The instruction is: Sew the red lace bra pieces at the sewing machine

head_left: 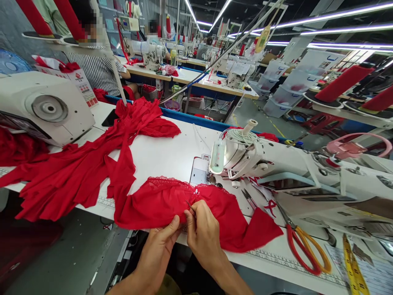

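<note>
A red lace-edged garment [159, 200] lies at the near edge of the white sewing table [172, 151]. My left hand [162, 241] pinches its lower edge from below. My right hand [202, 229] grips the fabric beside it and holds a small thin metal tool [188, 205] whose tip points into the cloth. Just behind the garment is the needle area of a white sewing machine [276, 164].
A heap of red fabric [92, 159] spreads over the table's left side. Red and orange handled scissors [303, 246], small snips [248, 198] and a yellow tape measure [353, 266] lie at right. Another machine [46, 106] stands at left. A person in a striped shirt [98, 69] sits behind.
</note>
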A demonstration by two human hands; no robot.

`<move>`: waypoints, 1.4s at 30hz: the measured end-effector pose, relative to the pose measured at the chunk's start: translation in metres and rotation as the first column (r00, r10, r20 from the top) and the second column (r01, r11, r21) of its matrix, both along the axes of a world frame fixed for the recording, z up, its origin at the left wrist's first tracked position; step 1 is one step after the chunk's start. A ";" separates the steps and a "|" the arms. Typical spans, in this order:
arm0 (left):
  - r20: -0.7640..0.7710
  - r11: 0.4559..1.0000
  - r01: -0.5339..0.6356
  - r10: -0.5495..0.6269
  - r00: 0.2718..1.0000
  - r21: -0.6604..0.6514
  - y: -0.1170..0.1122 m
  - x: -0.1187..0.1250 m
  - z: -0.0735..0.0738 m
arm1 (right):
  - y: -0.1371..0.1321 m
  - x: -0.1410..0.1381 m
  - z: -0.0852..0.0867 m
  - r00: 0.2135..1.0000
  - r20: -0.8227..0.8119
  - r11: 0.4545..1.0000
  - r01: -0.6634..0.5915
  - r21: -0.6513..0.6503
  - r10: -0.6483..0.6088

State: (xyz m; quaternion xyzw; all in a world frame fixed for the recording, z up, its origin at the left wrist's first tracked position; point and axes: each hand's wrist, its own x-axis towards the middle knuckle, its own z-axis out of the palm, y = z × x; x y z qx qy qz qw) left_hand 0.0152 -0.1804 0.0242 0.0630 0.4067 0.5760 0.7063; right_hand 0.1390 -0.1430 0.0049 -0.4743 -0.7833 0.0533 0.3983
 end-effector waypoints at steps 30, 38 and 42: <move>-0.297 0.961 0.228 -0.174 0.939 0.159 0.008 -0.002 0.006 | 0.013 -0.007 0.017 0.874 -0.476 0.892 -0.285 -0.350 0.092; -0.282 0.978 0.202 -0.180 0.943 0.052 0.014 -0.008 -0.002 | -0.005 0.030 0.039 0.913 -0.317 0.901 -0.344 -0.266 0.255; -0.207 0.992 0.122 -0.124 0.971 -0.021 0.014 -0.009 0.000 | 0.016 0.090 0.035 0.893 0.367 0.936 0.328 -0.131 -0.261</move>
